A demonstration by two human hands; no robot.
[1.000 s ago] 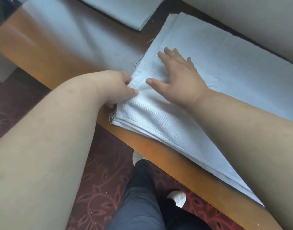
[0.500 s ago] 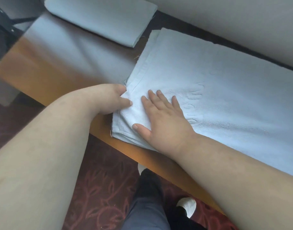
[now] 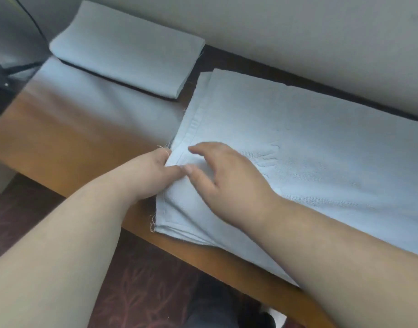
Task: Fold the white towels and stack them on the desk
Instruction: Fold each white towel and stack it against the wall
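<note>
A glossy orange-brown wooden worktop [image 3: 68, 143] runs from nine o'clock down to five o'clock, backed by a plain pale wall [image 3: 297, 31]; below its near edge lies a dark red patterned carpet [image 3: 132, 292]. Covering the worktop from the centre out to three o'clock is a flat pile of unfolded white terry towels [image 3: 321, 143], its left edges frayed and slightly stepped. At eleven o'clock, well apart from the pile, sits a neat stack of folded white towels [image 3: 127, 58].

The left hand [image 3: 153, 176] grips the pile's left edge at centre, fingers curled under the top layers and thumb on top. The right hand [image 3: 229, 183] rests just beside it on the cloth, fingers loosely bent and holding nothing, as far as can be seen.

The likely step is separating one towel. The risk is that the left fingers catch several layers at once, since the edges lie close together, so that more than one lifts. A pull towards the near edge could also drag the pile off the glossy worktop.
</note>
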